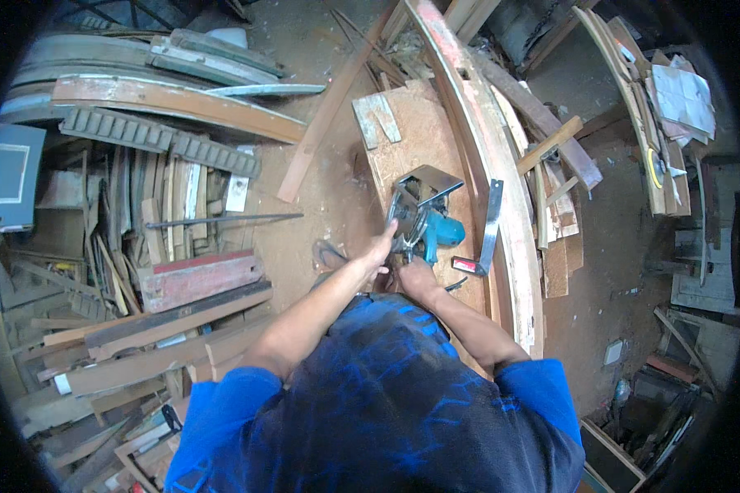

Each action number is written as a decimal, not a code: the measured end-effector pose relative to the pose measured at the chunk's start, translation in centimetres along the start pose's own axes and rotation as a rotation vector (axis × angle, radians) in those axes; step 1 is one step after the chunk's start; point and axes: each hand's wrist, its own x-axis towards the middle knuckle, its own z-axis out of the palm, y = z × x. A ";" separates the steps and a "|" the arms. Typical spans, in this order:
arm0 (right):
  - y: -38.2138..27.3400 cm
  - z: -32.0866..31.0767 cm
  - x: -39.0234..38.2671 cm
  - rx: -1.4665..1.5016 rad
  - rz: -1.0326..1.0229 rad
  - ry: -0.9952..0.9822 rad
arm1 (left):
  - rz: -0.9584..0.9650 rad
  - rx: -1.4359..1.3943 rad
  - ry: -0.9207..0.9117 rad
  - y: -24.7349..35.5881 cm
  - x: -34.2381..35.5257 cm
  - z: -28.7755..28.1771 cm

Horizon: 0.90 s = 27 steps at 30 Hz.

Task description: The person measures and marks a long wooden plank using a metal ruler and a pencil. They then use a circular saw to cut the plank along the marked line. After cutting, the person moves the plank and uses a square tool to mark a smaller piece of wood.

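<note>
A teal circular saw (442,231) with a metal base plate (426,184) rests tilted on a wooden bench (419,123), its plate turned up and away from me. My left hand (378,248) grips the left side of the saw by its guard, thumb pointing up. Close beside it, my right hand (418,278) is closed at the near end of the saw, by the handle; its fingertips are partly hidden. To the right of the saw, a dark L-shaped square (491,226) with a red label leans over the edge of a long timber.
A long thick timber (501,177) runs along the bench's right side. A notched pale wood scrap (376,120) lies at the bench's far end. Stacked boards (181,107) fill the left. One plank (329,127) lies slanted across the floor. A dark cable (329,253) hangs left of the bench.
</note>
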 end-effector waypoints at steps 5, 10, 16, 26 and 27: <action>-0.7 -2.1 -1.9 2.003 0.667 0.052 | -0.063 -0.157 -0.156 6.4 1.7 4.0; -0.6 -0.8 0.4 2.598 0.451 -0.059 | 0.004 -0.207 -0.329 9.2 1.0 5.2; 0.0 -1.7 0.6 2.343 0.573 -0.127 | -0.050 -0.170 -0.269 10.2 -0.5 5.3; -2.5 -5.0 0.7 0.436 0.582 0.239 | 0.056 -0.302 -0.379 8.1 2.5 5.4; -2.4 -4.9 0.3 0.596 0.646 0.264 | 0.103 -0.336 -0.392 7.7 2.7 5.5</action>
